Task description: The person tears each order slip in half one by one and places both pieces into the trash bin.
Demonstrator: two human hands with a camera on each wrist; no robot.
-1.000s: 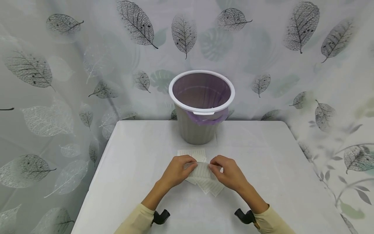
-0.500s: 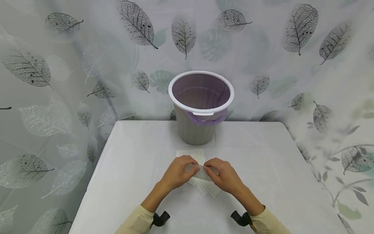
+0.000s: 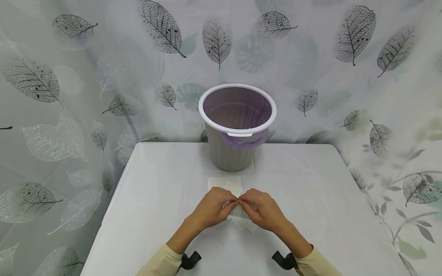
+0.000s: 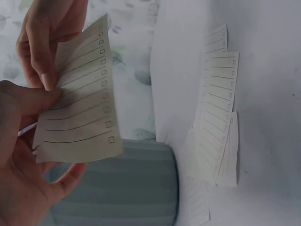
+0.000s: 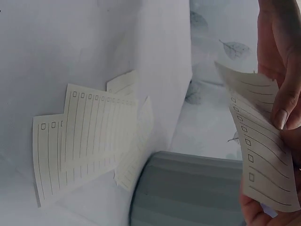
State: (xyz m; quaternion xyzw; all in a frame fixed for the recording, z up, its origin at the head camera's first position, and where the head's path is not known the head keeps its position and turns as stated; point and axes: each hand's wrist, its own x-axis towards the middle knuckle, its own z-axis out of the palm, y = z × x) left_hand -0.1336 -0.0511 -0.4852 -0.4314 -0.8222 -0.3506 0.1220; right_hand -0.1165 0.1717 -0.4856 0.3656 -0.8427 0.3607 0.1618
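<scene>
Both hands hold a small off-white lined slip of paper [image 4: 80,113] with a column of checkboxes, raised over the table. My left hand [image 3: 213,207] pinches its upper edge from the left, and my right hand [image 3: 263,211] pinches it from the right. Their fingertips meet at the middle of that edge. From the head view the held slip is mostly covered by the hands. In the right wrist view the same slip [image 5: 263,160] looks curved. Several similar loose slips [image 5: 94,127] lie overlapping on the table below the hands.
Behind the hands stands a grey bin [image 3: 229,155] with a white rim and a purple liner. A white cloth covers the table [image 3: 165,168]. A leaf-patterned curtain [image 3: 310,57] hangs at the back and sides. Black wrist mounts [image 3: 190,260] stick out below the sleeves.
The two hands have drawn together along the slip's edge until their fingertips meet at its middle. The bin and the loose slips have stayed put.
</scene>
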